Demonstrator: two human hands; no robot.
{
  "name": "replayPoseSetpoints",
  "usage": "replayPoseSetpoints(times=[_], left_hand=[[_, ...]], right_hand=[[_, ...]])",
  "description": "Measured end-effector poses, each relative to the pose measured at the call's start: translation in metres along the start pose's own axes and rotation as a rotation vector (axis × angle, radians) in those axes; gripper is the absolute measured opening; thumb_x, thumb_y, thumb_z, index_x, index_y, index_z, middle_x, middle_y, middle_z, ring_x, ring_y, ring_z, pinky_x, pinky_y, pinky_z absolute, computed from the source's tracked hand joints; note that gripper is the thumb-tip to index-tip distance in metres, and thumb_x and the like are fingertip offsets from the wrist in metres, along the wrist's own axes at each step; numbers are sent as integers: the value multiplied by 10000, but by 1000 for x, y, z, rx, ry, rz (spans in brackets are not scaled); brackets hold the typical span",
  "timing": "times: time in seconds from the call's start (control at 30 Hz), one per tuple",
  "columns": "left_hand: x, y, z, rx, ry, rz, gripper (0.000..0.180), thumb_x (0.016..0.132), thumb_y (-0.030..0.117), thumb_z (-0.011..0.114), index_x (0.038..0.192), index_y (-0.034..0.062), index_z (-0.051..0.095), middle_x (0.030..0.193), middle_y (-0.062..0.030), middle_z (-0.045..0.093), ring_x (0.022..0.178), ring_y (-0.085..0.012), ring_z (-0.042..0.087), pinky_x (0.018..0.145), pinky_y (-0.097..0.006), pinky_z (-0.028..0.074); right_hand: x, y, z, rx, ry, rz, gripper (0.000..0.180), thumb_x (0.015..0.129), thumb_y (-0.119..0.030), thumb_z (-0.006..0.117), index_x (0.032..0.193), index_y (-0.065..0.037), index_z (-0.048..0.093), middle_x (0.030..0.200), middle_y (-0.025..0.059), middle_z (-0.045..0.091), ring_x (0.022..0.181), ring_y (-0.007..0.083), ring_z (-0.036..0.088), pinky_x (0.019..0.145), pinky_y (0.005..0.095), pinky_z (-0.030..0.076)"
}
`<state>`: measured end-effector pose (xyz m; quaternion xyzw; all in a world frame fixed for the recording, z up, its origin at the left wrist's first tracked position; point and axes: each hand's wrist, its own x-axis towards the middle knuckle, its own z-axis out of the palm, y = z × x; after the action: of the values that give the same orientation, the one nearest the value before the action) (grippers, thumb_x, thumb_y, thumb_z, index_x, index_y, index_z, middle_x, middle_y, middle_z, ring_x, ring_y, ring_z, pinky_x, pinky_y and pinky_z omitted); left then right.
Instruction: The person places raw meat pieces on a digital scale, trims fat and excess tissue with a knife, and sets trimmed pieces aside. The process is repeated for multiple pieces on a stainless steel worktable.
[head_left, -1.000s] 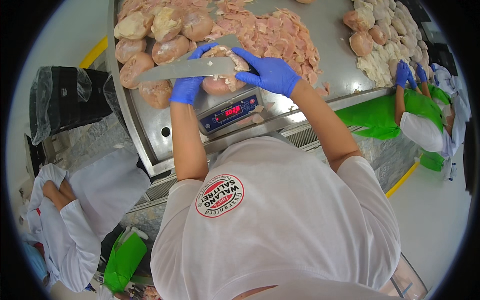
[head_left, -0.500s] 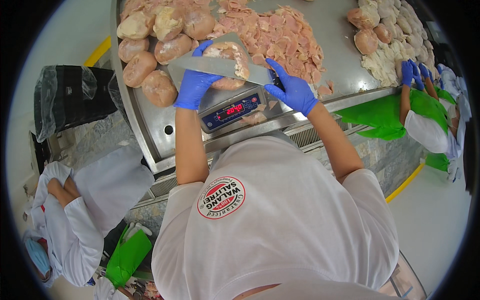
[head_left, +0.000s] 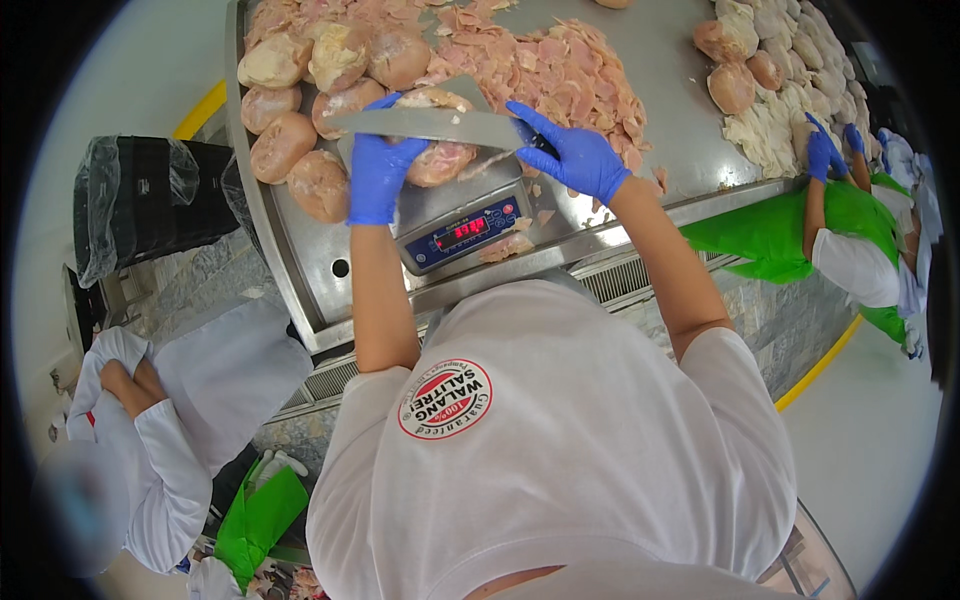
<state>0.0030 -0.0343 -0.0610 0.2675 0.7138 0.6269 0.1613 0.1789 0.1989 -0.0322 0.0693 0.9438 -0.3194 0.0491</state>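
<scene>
My left hand (head_left: 378, 175), in a blue glove, steadies a round piece of pink meat (head_left: 440, 165) over a digital scale (head_left: 465, 235). Its fingers reach behind the meat and are partly hidden by the blade. My right hand (head_left: 575, 160), also gloved in blue, grips the dark handle of a large knife (head_left: 440, 125). The wide blade lies across the meat, its tip pointing left past my left hand. Below the blade, the meat shows a pink cut face, with a thin strip beside it on the right.
Round meat pieces (head_left: 283, 148) crowd the steel table's left side. A heap of thin slices (head_left: 560, 80) lies beyond the scale. A black bin (head_left: 150, 200) stands left of the table. One co-worker's gloved hands (head_left: 822, 150) handle meat at right; another person stands at lower left.
My right hand and the knife handle have moved slightly left and away from me. The blade has come toward me over the meat, and a pink cut face now shows. The scale's display has changed.
</scene>
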Motion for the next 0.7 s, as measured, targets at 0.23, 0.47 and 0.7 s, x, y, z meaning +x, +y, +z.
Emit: replayPoseSetpoints(times=[0.23, 0.47, 0.7], left_hand=[[17, -11, -15, 51, -172, 136, 546, 811, 156, 777, 1291, 29, 549, 1274, -103, 592, 1173, -206, 566, 1042, -336, 445], [11, 0, 5, -58, -343, -134, 706, 707, 240, 893, 1282, 5, 558, 1235, -97, 616, 1139, -189, 574, 1002, -337, 461], [5, 9, 6, -113, -188, -98, 717, 726, 213, 868, 1323, 15, 523, 1279, -105, 571, 1203, -190, 530, 1024, -337, 441]], right_hand=[[4, -3, -6, -111, 11, -52, 771, 924, -553, 574, 1556, -259, 243, 875, 131, 720, 759, 340, 695, 708, 412, 552], [54, -36, -18, -162, 58, -161, 723, 935, -554, 561, 1535, -261, 284, 910, 146, 721, 783, 363, 693, 727, 410, 555], [21, 83, 24, 324, 370, 191, 647, 955, -420, 616, 1480, -123, 381, 1106, 163, 677, 986, 244, 666, 875, 350, 508]])
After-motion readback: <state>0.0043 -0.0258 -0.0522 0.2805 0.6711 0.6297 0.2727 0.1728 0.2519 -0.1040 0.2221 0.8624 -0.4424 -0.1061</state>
